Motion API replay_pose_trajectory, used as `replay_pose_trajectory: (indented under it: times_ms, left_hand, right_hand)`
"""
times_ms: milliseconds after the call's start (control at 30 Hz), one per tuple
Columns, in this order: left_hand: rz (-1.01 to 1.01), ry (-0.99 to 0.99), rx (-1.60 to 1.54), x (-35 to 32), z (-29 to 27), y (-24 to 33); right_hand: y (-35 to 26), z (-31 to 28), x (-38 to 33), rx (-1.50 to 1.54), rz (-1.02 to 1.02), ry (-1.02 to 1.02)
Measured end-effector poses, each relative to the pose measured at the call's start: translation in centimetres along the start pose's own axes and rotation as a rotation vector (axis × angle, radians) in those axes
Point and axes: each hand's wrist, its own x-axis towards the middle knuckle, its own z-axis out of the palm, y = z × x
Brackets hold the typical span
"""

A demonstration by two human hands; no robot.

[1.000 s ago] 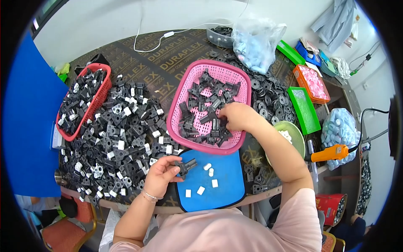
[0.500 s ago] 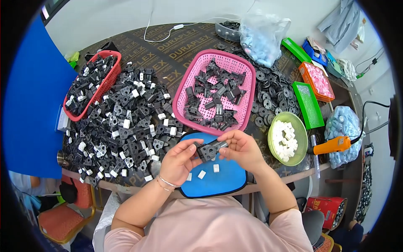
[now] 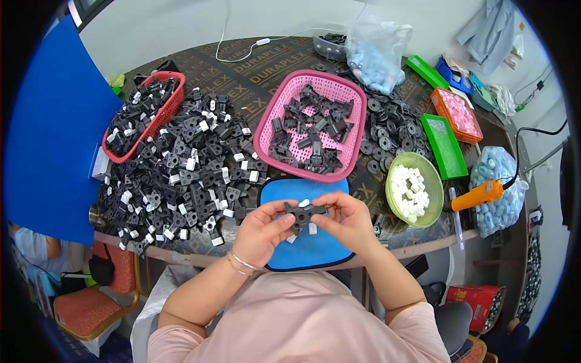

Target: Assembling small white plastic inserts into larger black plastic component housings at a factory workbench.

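Both hands hold one black plastic part (image 3: 301,215), with a round hole in its middle, over a blue mat (image 3: 284,259). My left hand (image 3: 264,232) pinches its left end between thumb and fingers. At its right end, my right hand (image 3: 347,221) grips it the same way. A white block (image 3: 304,203) shows at the part's far edge; whether it is fitted or lies behind is unclear. Below, on the mat, one small white block (image 3: 312,228) shows, with another (image 3: 292,238) partly hidden beside the left hand.
Beyond the mat stands a pink basket (image 3: 261,140) of black parts. Left lies a heap of black-and-white assemblies (image 3: 181,163) beside a red basket (image 3: 181,97). At right are a green basket (image 3: 437,209) of white blocks, black discs (image 3: 387,130) and an orange-handled tool (image 3: 478,196).
The black part has been turned and now lies more level between my hands. The white block at its far edge has come into sight. My head view has shifted slightly.
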Motion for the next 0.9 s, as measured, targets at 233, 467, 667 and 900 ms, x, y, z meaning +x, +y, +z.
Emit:
replay_pose_trajectory:
  times_ms: [233,467,667,900]
  left_hand:
    - [0.082,0.064,0.268,-0.9,0.6,-0.3]
    - [0.167,0.042,0.519,-1.3,0.1,-1.1]
    - [0.170,0.014,0.614,-0.6,-1.2,-1.4]
    - [0.257,0.043,1.015,0.0,-2.5,0.1]
  right_hand:
    - [-0.6,0.6,-0.9,-0.196,-0.174,0.064]
    - [1.4,0.9,-2.2,0.169,0.105,0.000]
    - [2.6,0.5,-1.7,0.115,0.142,-0.018]
    - [4.0,0.0,-2.3,-0.852,0.201,-0.056]
